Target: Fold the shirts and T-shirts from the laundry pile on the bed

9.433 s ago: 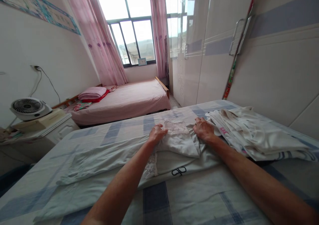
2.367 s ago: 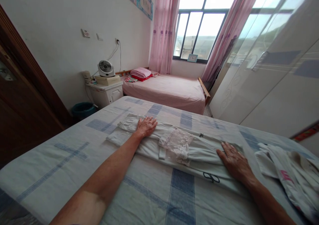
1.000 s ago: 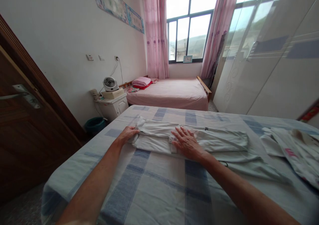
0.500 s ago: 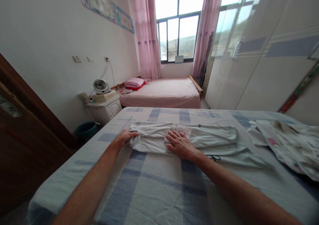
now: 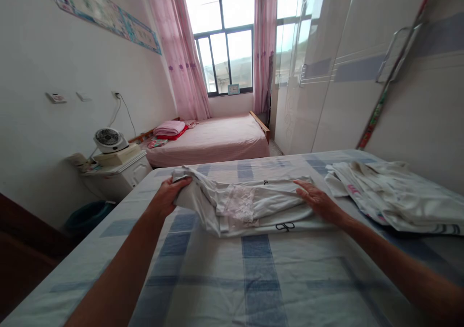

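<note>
A pale white garment point(image 5: 268, 206) with a lace patch and black lettering lies in a long folded strip across the bed. My left hand point(image 5: 170, 194) pinches its left end between thumb and fingers and holds that end raised off the sheet. Over the garment's right end, my right hand point(image 5: 321, 202) has its fingers stretched out and pointing left. It appears to rest on the cloth; its lower fingers are partly hidden.
Several white clothes point(image 5: 402, 196) are heaped on the bed's right side. The blue-and-white checked sheet point(image 5: 213, 269) covers the near bed. Beyond stand a pink bed point(image 5: 221, 136), a cabinet point(image 5: 134, 172) carrying a fan point(image 5: 108, 140), and a glossy wardrobe point(image 5: 344, 100).
My left hand has lifted the garment's left end. My right hand has moved from the lace patch to the right end, where the trailing part is now drawn in. The view has turned right.
</note>
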